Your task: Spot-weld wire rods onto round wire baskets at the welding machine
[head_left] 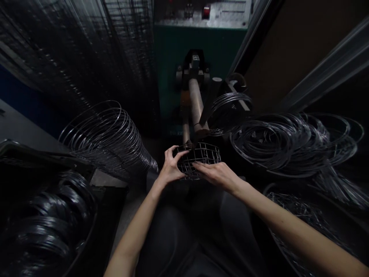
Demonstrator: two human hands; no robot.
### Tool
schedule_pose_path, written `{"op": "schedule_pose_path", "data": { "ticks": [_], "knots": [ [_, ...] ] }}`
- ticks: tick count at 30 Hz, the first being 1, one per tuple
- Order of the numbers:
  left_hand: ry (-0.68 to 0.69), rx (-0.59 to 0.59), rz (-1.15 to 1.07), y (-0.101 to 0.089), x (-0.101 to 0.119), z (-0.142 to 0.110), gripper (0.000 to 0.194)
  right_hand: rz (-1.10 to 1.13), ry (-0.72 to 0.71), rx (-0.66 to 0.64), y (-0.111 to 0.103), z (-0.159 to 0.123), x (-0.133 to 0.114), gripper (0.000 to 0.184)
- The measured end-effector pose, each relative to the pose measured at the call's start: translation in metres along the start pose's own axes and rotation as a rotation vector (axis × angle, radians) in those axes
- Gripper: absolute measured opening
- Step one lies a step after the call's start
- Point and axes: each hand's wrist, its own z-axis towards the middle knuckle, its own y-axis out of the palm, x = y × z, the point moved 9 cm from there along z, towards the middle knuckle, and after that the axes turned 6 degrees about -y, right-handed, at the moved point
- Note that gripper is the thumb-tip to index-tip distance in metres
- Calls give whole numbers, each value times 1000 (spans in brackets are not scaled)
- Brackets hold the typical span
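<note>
Wire basket [212,154]: right at the hands, just beyond and between them, long axis roughly left-right across the person's front. Left hand [172,164] grasps its left end, fingers and thumb spread around the wires. Right hand [216,173] has extended fingers on the near wall; can't tell if it's gripping, thumb is hidden. Both in contact, so neither is nearer; right end sticks out past the right fingertips.

Key relation: lower bar [186,132] comes in from straight ahead, its tip at the far rim, closer to the left fingertips. Contact unclear, too dark. Upper bar [196,102] sits ahead of the hands, above it.

Further out: coiled wire [127,130] ahead-left of the left hand, wire rings [268,138] ahead-right of the right.
</note>
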Motion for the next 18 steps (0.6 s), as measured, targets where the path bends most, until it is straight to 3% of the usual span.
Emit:
{"op": "schedule_pose_path", "data": {
  "ticks": [11, 18],
  "knots": [
    [-17, -42, -6, -3, -3, 6, 91, 71, 24, 47, -2, 3, 6, 37],
    [-70, -73, -32, -7, -5, 16, 92, 223, 116, 148, -5, 1, 18, 33]
  ]
}}
